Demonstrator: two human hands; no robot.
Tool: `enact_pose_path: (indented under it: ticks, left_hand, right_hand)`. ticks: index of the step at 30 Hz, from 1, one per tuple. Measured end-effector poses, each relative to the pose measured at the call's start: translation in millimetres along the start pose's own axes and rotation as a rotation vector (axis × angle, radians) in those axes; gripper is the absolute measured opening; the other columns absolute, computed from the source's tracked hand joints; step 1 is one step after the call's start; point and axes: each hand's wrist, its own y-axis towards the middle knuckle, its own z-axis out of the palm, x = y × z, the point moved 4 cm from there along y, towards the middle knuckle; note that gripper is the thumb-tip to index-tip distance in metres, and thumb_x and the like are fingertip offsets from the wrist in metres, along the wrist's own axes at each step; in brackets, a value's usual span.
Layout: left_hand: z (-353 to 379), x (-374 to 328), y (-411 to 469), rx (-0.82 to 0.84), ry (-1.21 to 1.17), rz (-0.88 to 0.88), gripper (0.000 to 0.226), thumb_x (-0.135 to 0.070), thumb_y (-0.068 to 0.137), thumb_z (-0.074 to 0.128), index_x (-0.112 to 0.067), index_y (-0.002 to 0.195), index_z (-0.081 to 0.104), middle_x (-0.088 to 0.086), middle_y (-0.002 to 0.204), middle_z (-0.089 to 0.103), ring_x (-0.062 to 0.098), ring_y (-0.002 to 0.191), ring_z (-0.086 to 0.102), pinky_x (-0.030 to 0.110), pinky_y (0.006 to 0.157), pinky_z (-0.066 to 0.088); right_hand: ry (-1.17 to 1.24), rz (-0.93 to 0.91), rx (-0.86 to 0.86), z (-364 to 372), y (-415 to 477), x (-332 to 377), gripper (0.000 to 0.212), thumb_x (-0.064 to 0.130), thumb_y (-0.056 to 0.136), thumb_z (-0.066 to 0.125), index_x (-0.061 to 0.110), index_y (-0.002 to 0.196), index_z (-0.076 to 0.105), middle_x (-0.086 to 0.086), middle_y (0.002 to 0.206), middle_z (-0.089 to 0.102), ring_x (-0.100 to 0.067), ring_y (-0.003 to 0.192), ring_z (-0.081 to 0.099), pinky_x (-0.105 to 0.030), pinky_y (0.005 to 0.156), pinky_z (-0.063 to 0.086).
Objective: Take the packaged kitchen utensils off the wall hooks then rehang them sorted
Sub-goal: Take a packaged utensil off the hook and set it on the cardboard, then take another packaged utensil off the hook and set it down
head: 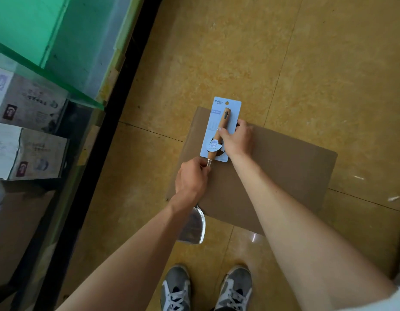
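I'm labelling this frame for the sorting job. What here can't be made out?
- The wall hooks: outside the head view, which looks down at the floor.
- Neck of the spatula: covered by the left hand.
- Print on the backing card: too small; the right hand covers its edge.
- Labels on the boxes at left: blurred behind glass.
- Whether the spatula touches the cardboard sheet: one view, cannot tell.

Pale-blue backing card (217, 122), tan wooden handle (221, 129) — mottled yellow floor (306, 63)

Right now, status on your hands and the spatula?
Left hand grips spatula neck. Right hand holds its card and handle. Cardboard on floor beneath; no hooks in view.
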Motion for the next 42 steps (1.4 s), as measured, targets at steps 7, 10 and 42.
enact_pose_path:
  ticks: [7, 10, 42]
  left_hand:
    - [-12, -23, -6, -0.101, 0.121, 0.074, 0.046, -0.042, 0.092, 0.059, -0.021, 0.132, 0.051, 0.004, 0.130, 0.057, 0.026, 0.117, 0.054, 0.039, 0.090, 0.047]
    - [-21, -35, -16, -0.152, 0.251, 0.104, 0.069, -0.056, 0.094, 0.048, -0.021, 0.150, 0.028, 0.012, 0.155, 0.030, 0.032, 0.139, 0.031, 0.044, 0.112, 0.029]
    - [-123, -386, -288, -0.107, 0.708, 0.736, 0.080, -0.070, 0.093, 0.025, -0.022, 0.157, 0.013, 0.008, 0.163, 0.011, 0.030, 0.149, 0.007, 0.055, 0.119, 0.005]
  right_hand:
    - [-0.082, -0.051, -0.012, -16, -20, 7, 0.066, 0.033, 0.088, 0.072, 0.004, 0.141, 0.045, -0.013, 0.139, 0.048, -0.027, 0.132, 0.043, -0.031, 0.101, 0.033]
    - [-0.137, -0.095, -0.016, -27, -32, 12, 0.081, 0.045, 0.095, 0.060, 0.003, 0.154, 0.024, -0.017, 0.158, 0.030, -0.028, 0.146, 0.027, -0.033, 0.114, 0.022]
    - [-0.305, -0.063, -0.584, -467, -257, 86, 0.084, 0.063, 0.096, 0.042, 0.009, 0.158, 0.021, -0.021, 0.162, 0.022, -0.034, 0.149, 0.023, -0.050, 0.120, 0.021]
